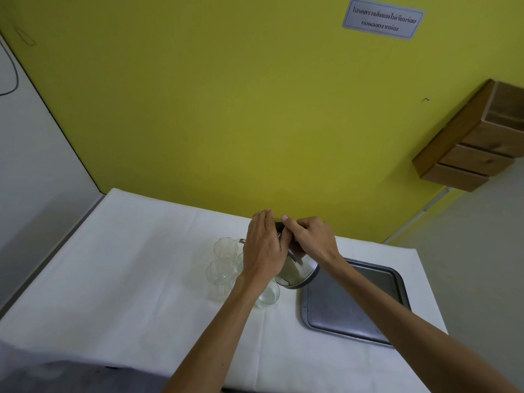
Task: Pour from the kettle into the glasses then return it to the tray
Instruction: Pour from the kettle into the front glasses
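Note:
A steel kettle [297,272] is tilted to the left above the glasses, its thin spout [242,241] reaching the far glass [225,246]. My right hand [310,236] grips its dark handle at the top. My left hand [263,245] lies flat against the kettle's lid and side. A second glass [219,277] stands nearer, empty as far as I can tell. A third glass [268,296] with clear water stands under my left wrist. Another glass is mostly hidden behind my left hand. The grey metal tray [354,304] lies to the right with nothing on it.
A white cloth covers the table [127,279], which butts against a yellow wall. A wooden drawer box [476,143] hangs on the wall at the right. The table's right edge runs just beyond the tray.

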